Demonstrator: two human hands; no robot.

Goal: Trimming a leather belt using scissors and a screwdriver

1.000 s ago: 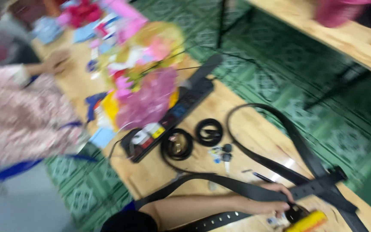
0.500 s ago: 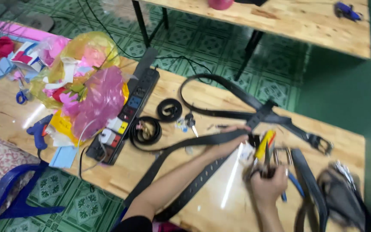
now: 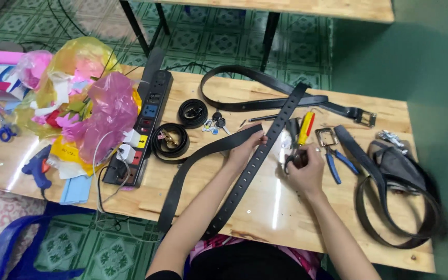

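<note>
My left hand presses down on a black leather belt with a row of punched holes that runs diagonally across the wooden table. My right hand is closed around the dark handles of a punch tool, which lies beside the belt. A second black strap passes under my left hand toward the table's near edge. A red and yellow screwdriver lies just above my right hand.
Blue-handled pliers and a metal buckle lie right of my hand. More belts are piled at the far right. Two coiled belts, keys, a power strip, plastic bags and a blue glue gun sit left.
The view has swung right and steadied over the belts. My left hand has come down onto the punched belt, and my right hand has closed on the punch tool.
</note>
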